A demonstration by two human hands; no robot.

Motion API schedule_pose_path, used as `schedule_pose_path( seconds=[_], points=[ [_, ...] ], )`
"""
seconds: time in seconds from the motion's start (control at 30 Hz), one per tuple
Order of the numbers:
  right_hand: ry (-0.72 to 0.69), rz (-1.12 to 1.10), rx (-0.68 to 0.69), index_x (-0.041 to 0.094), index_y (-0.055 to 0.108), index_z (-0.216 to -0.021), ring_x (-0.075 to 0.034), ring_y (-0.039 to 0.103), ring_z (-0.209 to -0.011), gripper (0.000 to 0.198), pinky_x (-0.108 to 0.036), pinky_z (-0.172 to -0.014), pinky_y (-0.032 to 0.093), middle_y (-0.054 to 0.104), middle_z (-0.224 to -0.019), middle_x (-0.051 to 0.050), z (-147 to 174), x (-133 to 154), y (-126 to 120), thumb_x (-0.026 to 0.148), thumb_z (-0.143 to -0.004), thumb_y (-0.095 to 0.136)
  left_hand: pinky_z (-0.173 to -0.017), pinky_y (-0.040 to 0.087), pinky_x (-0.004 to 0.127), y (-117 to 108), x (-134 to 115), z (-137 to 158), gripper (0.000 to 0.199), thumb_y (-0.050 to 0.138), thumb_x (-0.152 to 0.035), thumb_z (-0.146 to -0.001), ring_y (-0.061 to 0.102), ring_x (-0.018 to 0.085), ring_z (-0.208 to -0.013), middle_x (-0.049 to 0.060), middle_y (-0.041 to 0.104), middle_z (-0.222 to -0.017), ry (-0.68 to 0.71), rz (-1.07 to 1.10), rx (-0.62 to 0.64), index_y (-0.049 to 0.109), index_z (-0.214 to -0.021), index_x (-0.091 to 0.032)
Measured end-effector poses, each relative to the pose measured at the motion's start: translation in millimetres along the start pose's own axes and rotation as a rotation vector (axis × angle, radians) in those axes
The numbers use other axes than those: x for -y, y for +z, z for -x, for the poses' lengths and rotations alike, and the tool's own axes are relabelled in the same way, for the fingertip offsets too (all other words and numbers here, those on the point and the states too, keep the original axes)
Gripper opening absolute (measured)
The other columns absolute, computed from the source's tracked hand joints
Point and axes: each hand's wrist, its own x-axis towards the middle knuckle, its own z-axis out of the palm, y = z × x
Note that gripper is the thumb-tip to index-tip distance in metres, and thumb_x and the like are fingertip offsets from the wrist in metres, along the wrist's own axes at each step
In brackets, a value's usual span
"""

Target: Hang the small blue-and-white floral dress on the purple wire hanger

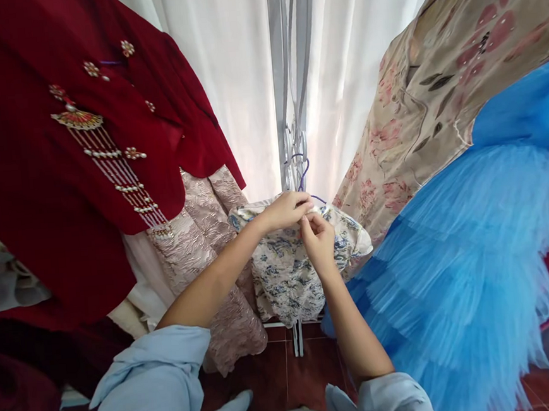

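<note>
A short white garment with a blue floral print [287, 274] hangs in front of me on a purple hanger [304, 173]. At its top edge, my left hand [287, 209] reaches across with fingers bent and closed on the fabric. Just below and to the right, my right hand [319, 237] pinches the same area between thumb and fingers. The two hands' fingertips nearly meet; they hide the exact bit of cloth between them.
A grey metal rack post [279, 72] rises behind the garment, before white curtains [226, 76]. To the left hang a dark red jacket [157, 158] and a pink textured skirt [210, 236]. On the right are a beige floral dress [393, 139] and a blue ruffled dress [458, 248]. Red tiles [269, 377] lie below.
</note>
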Motion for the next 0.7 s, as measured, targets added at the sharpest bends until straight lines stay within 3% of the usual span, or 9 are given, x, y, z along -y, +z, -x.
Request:
schedule_pose_path(
  seconds=[0.1,0.2,0.27,0.43,0.57,0.7],
  points=[
    [-0.017,0.019,-0.062,0.022,0.055,-0.070,-0.012,0.044,-0.051,0.032,-0.026,-0.051,0.033,0.050,-0.055,0.004,-4.6,3.8,-1.6,0.047,-0.089,0.060,-0.064,0.040,0.025,13.5,8.6,-5.5,0.025,0.045,-0.034,-0.094,0.047,0.013,-0.067,-0.002,0.048,-0.070,0.019,0.290,-0.128,0.051,-0.077,-0.017],
    [-0.020,0.034,-0.097,0.021,0.055,-0.069,-0.012,0.044,-0.049,0.032,-0.026,-0.050,0.033,0.049,-0.054,0.004,-5.1,1.0,-1.4,0.047,-0.088,0.060,-0.064,0.041,0.025,21.5,16.4,-6.7,0.025,0.036,-0.035,-0.099,0.047,0.014,-0.068,-0.001,0.047,-0.074,0.051,0.387,-0.146,0.047,-0.084,-0.018],
    [0.002,0.054,-0.102,0.021,0.055,-0.067,-0.012,0.044,-0.048,0.032,-0.026,-0.050,0.033,0.050,-0.053,0.004,0.4,-5.6,0.7,0.045,-0.088,0.059,-0.064,0.040,0.026,21.2,20.8,-4.4,0.027,0.033,-0.036,-0.102,0.048,0.015,-0.068,0.001,0.049,-0.076,0.104,0.247,-0.072,0.045,-0.084,-0.019],
    [0.078,0.045,-0.163,0.022,0.053,-0.065,-0.011,0.044,-0.046,0.032,-0.025,-0.049,0.033,0.051,-0.050,0.004,20.4,-23.2,13.3,0.044,-0.087,0.057,-0.059,0.031,0.028,15.3,29.3,1.3,0.024,0.036,-0.029,-0.102,0.046,0.016,-0.060,0.002,0.053,-0.075,0.243,-0.400,0.105,0.052,-0.088,-0.019],
    [0.066,-0.009,-0.197,0.023,0.052,-0.066,-0.012,0.044,-0.045,0.030,-0.025,-0.048,0.034,0.051,-0.049,0.005,12.7,-18.6,18.2,0.045,-0.086,0.059,-0.058,0.029,0.028,9.9,29.2,-5.2,0.028,0.036,-0.030,-0.103,0.049,0.016,-0.059,0.003,0.057,-0.071,0.321,-0.510,0.050,0.058,-0.092,-0.017],
    [0.054,-0.026,-0.117,0.023,0.053,-0.067,-0.011,0.043,-0.044,0.031,-0.025,-0.048,0.033,0.052,-0.048,0.004,-3.6,-12.9,16.2,0.046,-0.085,0.061,-0.056,0.026,0.029,-3.4,20.5,-15.2,0.032,0.036,-0.033,-0.104,0.044,0.015,-0.054,0.002,0.052,-0.064,0.351,-0.516,-0.009,0.059,-0.089,-0.017]
  ],
)
